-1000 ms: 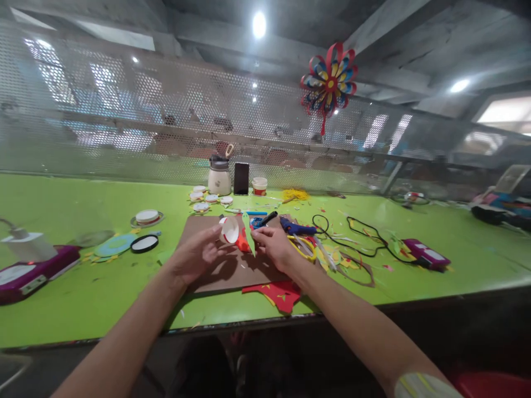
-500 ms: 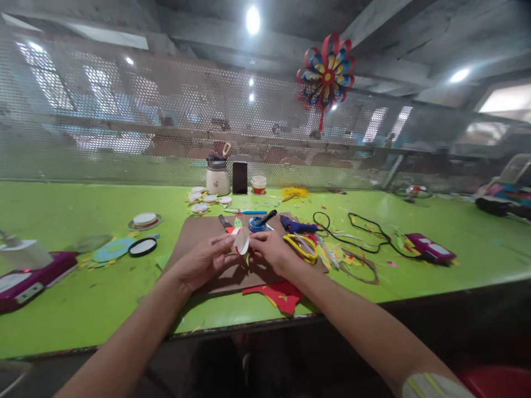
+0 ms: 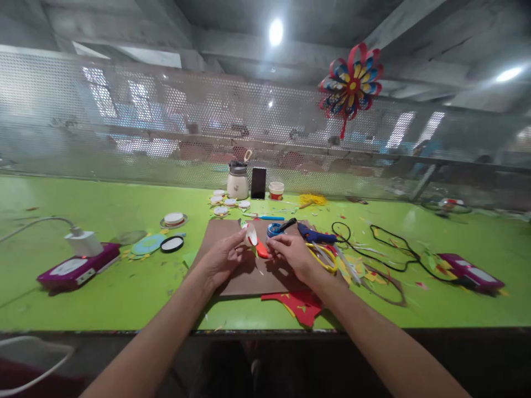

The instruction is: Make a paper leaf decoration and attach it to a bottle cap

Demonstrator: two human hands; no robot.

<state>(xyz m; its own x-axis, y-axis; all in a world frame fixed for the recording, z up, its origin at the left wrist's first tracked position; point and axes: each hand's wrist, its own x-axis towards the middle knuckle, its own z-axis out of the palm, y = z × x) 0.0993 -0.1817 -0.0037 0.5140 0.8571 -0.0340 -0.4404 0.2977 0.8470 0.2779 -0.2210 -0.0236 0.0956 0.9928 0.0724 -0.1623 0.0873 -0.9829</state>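
Pinched a white cup-like piece (image 3: 251,235) with a red edge in the left fingers (image 3: 236,240), nearly drawn together on its left side. Held it tilted over the brown board (image 3: 249,282), with a green sliver (image 3: 243,224) just beyond the same fingertips. Had the right fingers (image 3: 280,243) bunched close, just in front of the round blue item (image 3: 274,229) and apart from the cup-like piece. Could not quite tell, at this size and blur, about anything small in that pinch.

Saw an orange-red handle (image 3: 262,250) on the board between left and right fingers, and a black marker (image 3: 289,224) just beyond the right ones. Noted a blue glue gun (image 3: 317,235) and yellow-handled scissors (image 3: 327,265) to their right, then, well apart, a purple power strip (image 3: 470,271). Found a red scrap (image 3: 306,309) nearer the front of the worktop (image 3: 124,304) than any finger.

Spotted a blue pen (image 3: 271,218) beyond both sets of fingers; farther out, white discs (image 3: 221,210), a pale flask (image 3: 237,187), an upright phone (image 3: 258,183), a red-and-white tub (image 3: 276,191) and yellow shreds (image 3: 313,200). Made out, left of the left fingers, a black-rimmed disc (image 3: 171,244), a light-blue disc (image 3: 147,245) and, farthest off, a white plug (image 3: 84,244). Noticed a paper flower (image 3: 352,85) hanging high beyond the right fingers.
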